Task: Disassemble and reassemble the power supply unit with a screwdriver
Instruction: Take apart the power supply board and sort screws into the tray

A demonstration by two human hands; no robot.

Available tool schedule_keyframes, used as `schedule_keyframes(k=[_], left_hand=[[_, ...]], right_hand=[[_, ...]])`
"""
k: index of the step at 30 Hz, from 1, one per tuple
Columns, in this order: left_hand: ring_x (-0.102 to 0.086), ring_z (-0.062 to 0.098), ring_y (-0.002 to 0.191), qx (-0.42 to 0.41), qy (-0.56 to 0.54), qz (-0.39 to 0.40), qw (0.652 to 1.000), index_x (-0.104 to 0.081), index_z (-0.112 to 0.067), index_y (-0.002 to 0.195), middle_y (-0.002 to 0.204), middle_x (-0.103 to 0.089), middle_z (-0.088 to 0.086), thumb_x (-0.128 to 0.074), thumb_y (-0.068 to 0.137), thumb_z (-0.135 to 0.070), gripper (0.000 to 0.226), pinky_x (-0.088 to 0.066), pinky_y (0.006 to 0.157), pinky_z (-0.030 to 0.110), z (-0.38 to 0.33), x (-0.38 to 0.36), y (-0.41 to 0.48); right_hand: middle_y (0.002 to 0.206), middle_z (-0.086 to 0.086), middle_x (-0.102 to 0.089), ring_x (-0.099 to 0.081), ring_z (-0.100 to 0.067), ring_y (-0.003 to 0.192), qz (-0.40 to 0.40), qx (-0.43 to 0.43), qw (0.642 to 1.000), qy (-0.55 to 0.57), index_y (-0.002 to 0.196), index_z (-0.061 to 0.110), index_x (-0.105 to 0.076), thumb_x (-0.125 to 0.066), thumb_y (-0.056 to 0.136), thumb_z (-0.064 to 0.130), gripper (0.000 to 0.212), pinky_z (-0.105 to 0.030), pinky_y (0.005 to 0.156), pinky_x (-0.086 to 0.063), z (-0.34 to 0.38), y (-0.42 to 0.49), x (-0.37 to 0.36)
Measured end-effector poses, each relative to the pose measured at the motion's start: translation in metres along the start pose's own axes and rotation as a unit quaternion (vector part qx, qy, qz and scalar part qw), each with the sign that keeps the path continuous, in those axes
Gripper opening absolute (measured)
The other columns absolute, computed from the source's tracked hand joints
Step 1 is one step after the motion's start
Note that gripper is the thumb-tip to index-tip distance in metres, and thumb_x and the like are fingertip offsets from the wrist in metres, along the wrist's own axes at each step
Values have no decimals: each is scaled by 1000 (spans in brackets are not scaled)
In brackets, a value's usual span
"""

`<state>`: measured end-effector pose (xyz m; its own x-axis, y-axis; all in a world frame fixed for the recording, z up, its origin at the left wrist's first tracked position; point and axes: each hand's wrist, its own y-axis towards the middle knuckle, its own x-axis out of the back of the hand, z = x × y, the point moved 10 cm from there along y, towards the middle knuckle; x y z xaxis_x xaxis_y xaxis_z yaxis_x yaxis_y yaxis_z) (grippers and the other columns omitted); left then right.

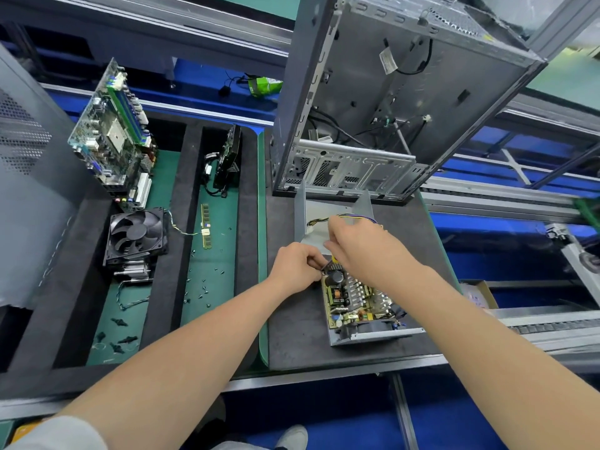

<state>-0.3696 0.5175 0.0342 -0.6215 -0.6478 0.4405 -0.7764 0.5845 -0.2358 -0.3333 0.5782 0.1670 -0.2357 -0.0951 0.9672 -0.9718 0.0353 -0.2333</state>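
Note:
The opened power supply unit lies on the dark mat, its circuit board with a black capacitor and heat sinks exposed. Its grey metal cover lies just behind it, with a bundle of coloured wires arching over it. My right hand grips a screwdriver with a yellow and black handle, tip down at the unit's far left corner. My left hand pinches something small at that same corner; what it pinches is hidden by the fingers.
An empty computer case stands upright behind the mat. To the left, a foam tray holds a motherboard, a cooler fan, a RAM stick, a drive and several loose screws. A cardboard box sits at right.

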Motion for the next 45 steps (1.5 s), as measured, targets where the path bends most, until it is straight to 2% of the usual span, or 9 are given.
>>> schedule_keyframes(k=[4, 10, 15, 20, 24, 26, 29, 36, 45], left_hand=[[-63, -11, 67, -3, 4, 15, 1000, -79, -31, 84, 76, -73, -13, -69, 77, 5, 38, -40, 65, -2, 0, 1, 0], [-58, -18, 62, -23, 7, 12, 1000, -81, -19, 93, 79, -71, -10, -70, 77, 10, 35, -39, 66, -4, 0, -1, 0], [-59, -17, 63, -29, 6, 16, 999, -80, -19, 94, 82, -72, -10, -71, 77, 8, 33, -41, 67, -3, 0, -2, 2], [-56, -22, 64, -27, 2, 24, 999, -75, -26, 91, 84, -70, -14, -75, 79, 1, 30, -40, 66, -3, 0, -2, -1], [-55, -23, 65, -34, 2, 25, 999, -75, -26, 91, 81, -68, -15, -73, 79, 2, 30, -38, 64, -4, -1, -3, -2], [-55, -23, 64, -36, 1, 23, 999, -77, -21, 95, 81, -68, -14, -73, 79, 3, 30, -39, 65, -4, -1, -3, -2], [-58, -17, 64, -39, 0, 18, 999, -79, -16, 98, 84, -69, -10, -73, 80, 4, 28, -39, 67, -3, -1, -2, -2], [-59, -1, 68, -50, 2, 9, 999, -77, -18, 93, 85, -71, -7, -72, 85, 1, 21, -39, 65, 0, -4, -1, -3], [-67, 8, 79, -51, -2, 4, 999, -77, -22, 90, 81, -72, -9, -69, 84, 4, 28, -44, 68, 2, -5, -1, -4]], right_hand=[[93, -4, -51, -51, -33, 81, 21, -14, 999, 31, 107, 16, -44, -45, 108, 40, 24, -40, 66, -43, -8, -2, -2], [118, -2, -50, -58, -30, 102, 89, 97, 990, 55, 111, 18, -49, -52, 98, 7, 17, -45, 86, -47, 8, -8, -3], [96, -7, -59, -62, -38, 94, 27, 39, 999, 5, 108, 14, -46, -49, 107, 34, 20, -43, 73, -51, 4, -1, 1], [74, 2, -34, -48, -31, 73, -12, -33, 998, -51, 98, 22, -32, -36, 108, 55, 35, -37, 61, -36, -6, -5, 6], [113, -1, -47, -60, -34, 88, 57, 62, 996, 37, 107, 20, -39, -46, 103, 28, 11, -46, 75, -50, 5, -12, -2], [117, -1, -43, -60, -33, 92, 85, 110, 989, 47, 113, 18, -45, -55, 95, 12, 21, -51, 78, -50, 12, -14, -2], [112, -2, -50, -61, -33, 98, 75, 121, 990, 23, 110, 17, -48, -62, 95, 10, 22, -50, 81, -52, 16, -11, 0], [90, -10, -67, -68, -36, 87, -29, 29, 993, -111, 108, 23, -43, -32, 108, 57, 36, -35, 60, -35, 6, -8, 4], [59, 3, -28, -65, -40, 72, -94, 9, 993, -74, 94, 21, -36, -37, 109, 44, 28, -36, 55, -31, -8, -17, 19]])
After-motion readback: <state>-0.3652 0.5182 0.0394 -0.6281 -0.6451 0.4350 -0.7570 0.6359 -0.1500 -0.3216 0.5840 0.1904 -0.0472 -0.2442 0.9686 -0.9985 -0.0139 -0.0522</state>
